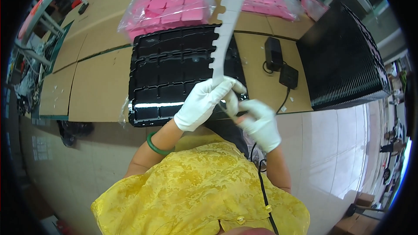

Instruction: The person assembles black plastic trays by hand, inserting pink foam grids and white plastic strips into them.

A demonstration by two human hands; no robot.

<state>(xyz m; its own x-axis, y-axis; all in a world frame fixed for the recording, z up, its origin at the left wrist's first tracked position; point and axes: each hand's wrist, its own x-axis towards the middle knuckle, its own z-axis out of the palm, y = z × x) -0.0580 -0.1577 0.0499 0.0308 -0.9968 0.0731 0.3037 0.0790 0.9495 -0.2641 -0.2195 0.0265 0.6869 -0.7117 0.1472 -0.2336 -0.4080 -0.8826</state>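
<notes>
My left hand [201, 103], in a white glove, is closed around the lower part of a long white strip [227, 26]. The strip rises away from me, with square notches along its left edge. Close beside it, my right hand [262, 124], also gloved, has its fingers curled together near the strip's lower end. Motion blurs that hand, and whatever lies between its fingers cannot be made out. Beneath the strip and my left hand, a glossy black plastic tray [174, 67] with molded compartments lies on the table.
Pink foam blocks in clear plastic [167, 6] lie beyond the tray, with a second pink pack [267, 0] to their right. A black power adapter [273, 54] and a smaller black box [288, 76] with a cable sit right of the tray. A tall stack of black trays [344, 61] stands at right.
</notes>
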